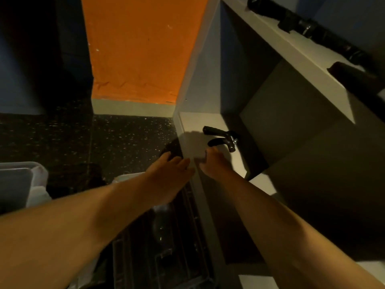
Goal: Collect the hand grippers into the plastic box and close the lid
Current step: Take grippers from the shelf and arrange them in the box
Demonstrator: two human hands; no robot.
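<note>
The shelf [200,130] cubby is dim, so a hurried grab could shove the hand gripper [221,137] deeper, toward 1 o'clock. The plastic box [31,166] at 9 o'clock shows no readable contents. The left hand [173,171] lies straight-fingered at the shelf's edge. The right hand [212,163], at the gripper's 7 o'clock, is too blurred to judge its spread.

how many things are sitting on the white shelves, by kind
hand gripper, lower shelf: 1
long dark items, upper shelf: 2
total: 3
</note>
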